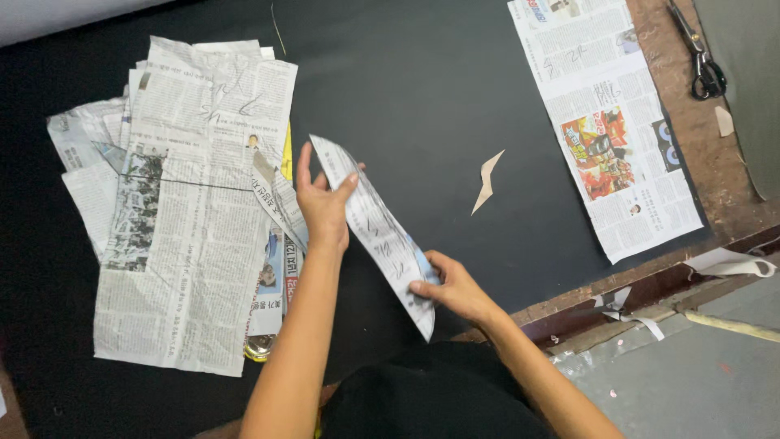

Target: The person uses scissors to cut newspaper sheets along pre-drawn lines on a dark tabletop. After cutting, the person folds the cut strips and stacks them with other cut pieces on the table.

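Note:
A long narrow strip of newspaper [374, 232] is held up over the black work surface [422, 89], running from upper left to lower right. My left hand [323, 202] grips its upper end, fingers spread behind the paper and thumb on the front. Its lower part is pinched by my right hand [451, 286] near the bottom corner. Just left of my left hand lies a stack of cut newspaper sheets [195, 203].
A full newspaper sheet with a colour picture [605, 122] lies at the right. Black scissors [700, 58] rest on the brown wooden edge at top right. A small tan paper scrap [487, 180] lies mid-surface. White paper offcuts [727, 264] hang off the table edge.

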